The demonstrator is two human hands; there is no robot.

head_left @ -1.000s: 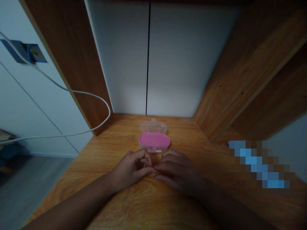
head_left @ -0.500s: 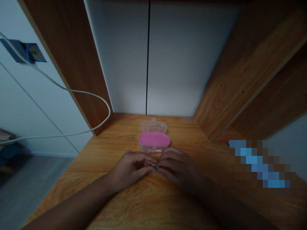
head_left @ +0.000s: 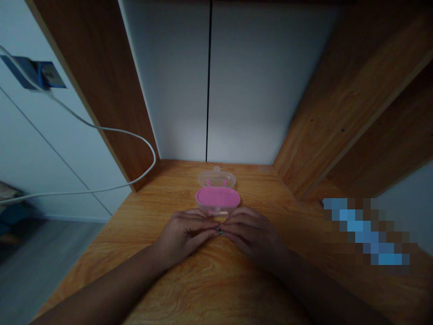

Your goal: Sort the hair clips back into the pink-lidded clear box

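Note:
Between the fingertips of both my hands is a small, shiny grey object (head_left: 219, 230), too small and dark to name. My left hand (head_left: 186, 234) pinches it from the left with thumb and index finger. From the other side, my right hand (head_left: 253, 234) has its fingers closed on the same object. Just beyond my fingers stands an oval clear plastic box (head_left: 217, 211) with a pink insert (head_left: 218, 197). Its clear lid (head_left: 216, 178), with a pink handle, is tipped back behind it.
Everything stands on a wood-grain desk (head_left: 209, 284). A white panel (head_left: 243, 90) rises behind it, with wooden boards on both sides. At left, a white cable (head_left: 149, 144) loops over the desk's edge. A blurred-out blue item (head_left: 361, 230) lies at right.
My fingertips have drawn slightly closer together around the small object, and it has turned a little. The box and its lid have not moved.

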